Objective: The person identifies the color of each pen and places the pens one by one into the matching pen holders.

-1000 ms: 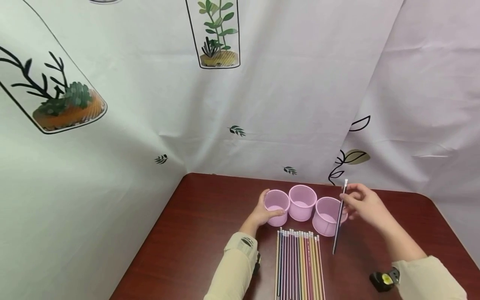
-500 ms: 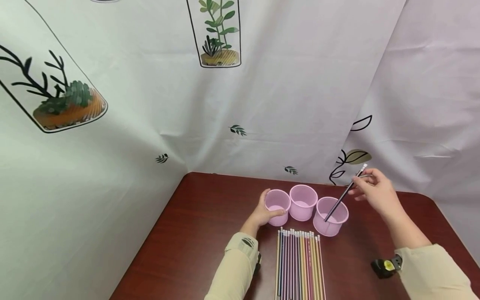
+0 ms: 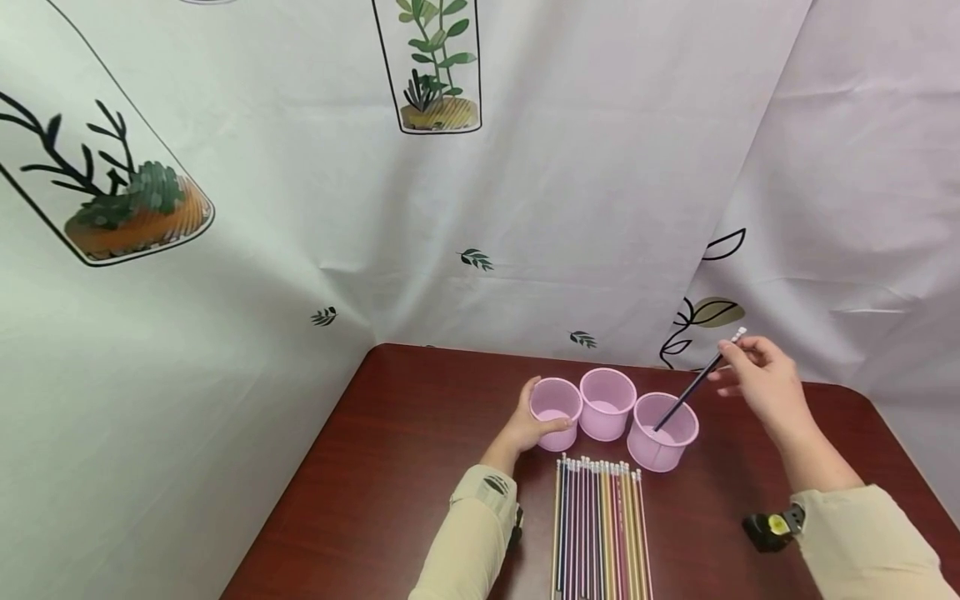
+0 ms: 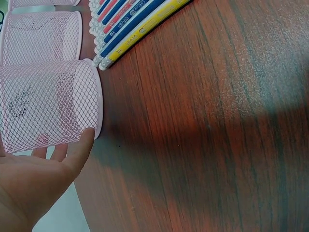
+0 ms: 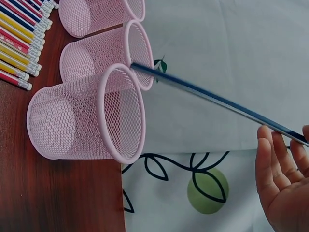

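Observation:
A dark blue pencil [image 3: 693, 386] with a white eraser at its raised end is pinched in my right hand [image 3: 770, 385]. It slants down to the left, its lower end overlapping the opening of the right pink mesh pencil cup [image 3: 651, 457]. In the right wrist view, that lower end of the pencil [image 5: 207, 96] is at about rim height, near the cups' rims. My left hand [image 3: 523, 425] grips the left pencil cup [image 3: 557, 440], thumb in front and fingers round the far side. Between these two stands the middle pencil cup [image 3: 604, 428].
In front of the cups, several pencils [image 3: 602, 533] in different colours lie side by side, eraser ends toward the cups. The brown wooden table [image 3: 390, 467] ends at a patterned white cloth [image 3: 375, 192] behind and to the left.
My right hand has moved up and to the right, tilting the pencil so that its lower end has come from in front of the right cup to over its opening. The left hand stays put.

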Motion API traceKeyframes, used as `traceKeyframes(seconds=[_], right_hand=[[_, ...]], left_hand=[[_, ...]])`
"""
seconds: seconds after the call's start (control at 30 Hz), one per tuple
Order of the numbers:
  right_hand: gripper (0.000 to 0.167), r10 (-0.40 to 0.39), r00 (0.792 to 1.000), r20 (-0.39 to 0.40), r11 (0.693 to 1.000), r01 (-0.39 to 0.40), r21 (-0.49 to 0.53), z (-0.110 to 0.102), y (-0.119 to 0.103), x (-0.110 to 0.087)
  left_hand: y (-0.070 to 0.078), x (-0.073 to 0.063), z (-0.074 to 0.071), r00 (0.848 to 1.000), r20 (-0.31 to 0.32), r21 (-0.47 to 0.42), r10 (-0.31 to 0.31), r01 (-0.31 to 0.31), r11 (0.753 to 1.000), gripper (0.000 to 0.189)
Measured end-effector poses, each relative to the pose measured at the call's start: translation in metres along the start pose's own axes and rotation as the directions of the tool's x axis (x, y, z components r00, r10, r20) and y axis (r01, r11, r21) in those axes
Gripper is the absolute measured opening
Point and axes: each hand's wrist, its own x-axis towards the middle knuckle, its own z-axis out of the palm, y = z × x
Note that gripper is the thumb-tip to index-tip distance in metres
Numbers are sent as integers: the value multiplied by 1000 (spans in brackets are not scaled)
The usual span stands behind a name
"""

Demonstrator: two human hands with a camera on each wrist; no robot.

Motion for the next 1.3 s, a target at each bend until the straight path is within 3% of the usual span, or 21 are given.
traceKeyframes(seconds=[0.17,0.27,0.37,0.5,0.57,0.67,0.73,0.8,0.9,0.93,1.03,1.1,1.2,1.3], right_hand=[[13,-2,999,-41,994,6,110,0,4,3],[13,-21,996,-91,990,33,134,-2,22,11],[14,-42,989,-144,984,66,165,-15,68,34],[18,-15,987,-159,989,38,142,-38,138,68],[21,19,985,-172,996,-3,93,-41,154,73],[20,33,983,-181,998,-23,58,-34,148,62],[20,45,984,-172,998,-36,58,-23,128,45],[17,35,986,-162,993,-16,117,-15,116,33],[19,64,982,-176,996,-53,66,-5,110,24],[18,62,982,-177,996,-48,81,-5,118,26],[23,64,980,-189,997,-71,-29,-9,151,38],[23,27,983,-182,998,-35,-43,-14,181,48],[26,55,983,-176,992,-74,-103,-4,156,34],[28,132,975,-180,977,-159,-144,14,98,8]], left_hand=[[0,-1,1,1000,-5,-22,15,-15,1000,94],[0,-1,1,1000,-6,-19,9,-9,1000,95],[0,-1,1,1000,-3,-10,1,-1,1000,96],[2,-2,2,1000,-2,-22,-5,5,1000,96],[2,-2,2,1000,-1,-31,-8,8,1000,96],[3,-2,2,1000,-1,-37,-12,11,999,95],[3,-2,2,1000,-2,-39,-11,11,999,95],[3,-2,2,1000,-6,-42,-8,8,999,94],[2,-3,3,1000,-9,-43,-3,2,999,94],[2,-3,3,1000,-10,-42,-2,2,999,94],[2,-4,2,1000,-11,-40,2,-2,999,95],[2,-4,2,1000,-11,-39,3,-3,999,95],[2,-4,2,1000,-10,-40,6,-6,999,95],[1,-4,2,1000,-10,-40,11,-12,999,96]])
